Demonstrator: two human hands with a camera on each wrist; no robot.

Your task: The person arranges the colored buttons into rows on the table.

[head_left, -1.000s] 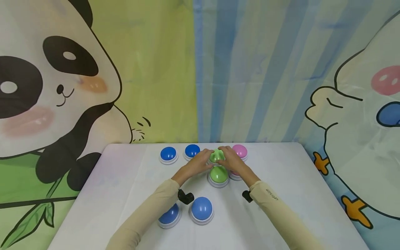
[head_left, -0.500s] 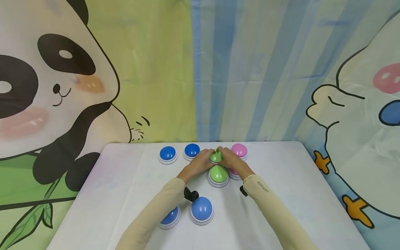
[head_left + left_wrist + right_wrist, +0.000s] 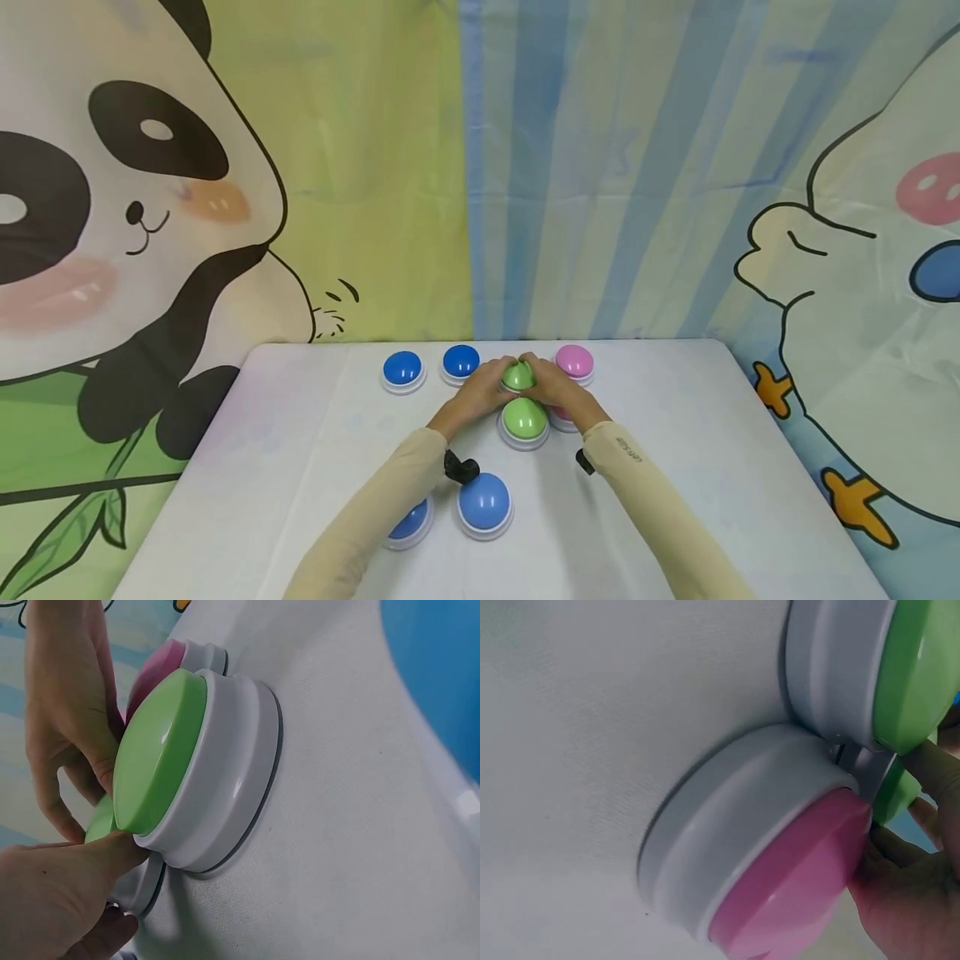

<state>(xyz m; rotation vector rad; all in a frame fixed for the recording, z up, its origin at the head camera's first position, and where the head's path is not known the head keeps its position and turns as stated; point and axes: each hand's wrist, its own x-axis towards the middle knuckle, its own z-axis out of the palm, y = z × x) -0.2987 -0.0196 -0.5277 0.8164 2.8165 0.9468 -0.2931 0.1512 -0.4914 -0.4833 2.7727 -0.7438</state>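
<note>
Two green dome push buttons with white bases stand one behind the other on the white table. My left hand [image 3: 480, 390] holds the far green button [image 3: 517, 377] from its left side, fingers curved round the base. From the right, my right hand [image 3: 557, 390] curls round the same button, its thumb close to the left one. The near green button [image 3: 161, 757] sits just in front of both thumbs. Beside my right hand is the near pink button [image 3: 795, 877], largely covered by that hand in the head view.
A far pink button [image 3: 574, 361] stands at the back right. Two blue buttons [image 3: 402, 368] are at the back left. Nearer, a blue button [image 3: 484, 502] stands beside another blue one partly behind the left sleeve [image 3: 375, 517]. The white table [image 3: 675, 433] meets a printed curtain [image 3: 375, 167].
Both hands have drawn in more closely round the far green button, fingers and thumbs nearer together. The forearms have shifted slightly inward. The buttons look unmoved.
</note>
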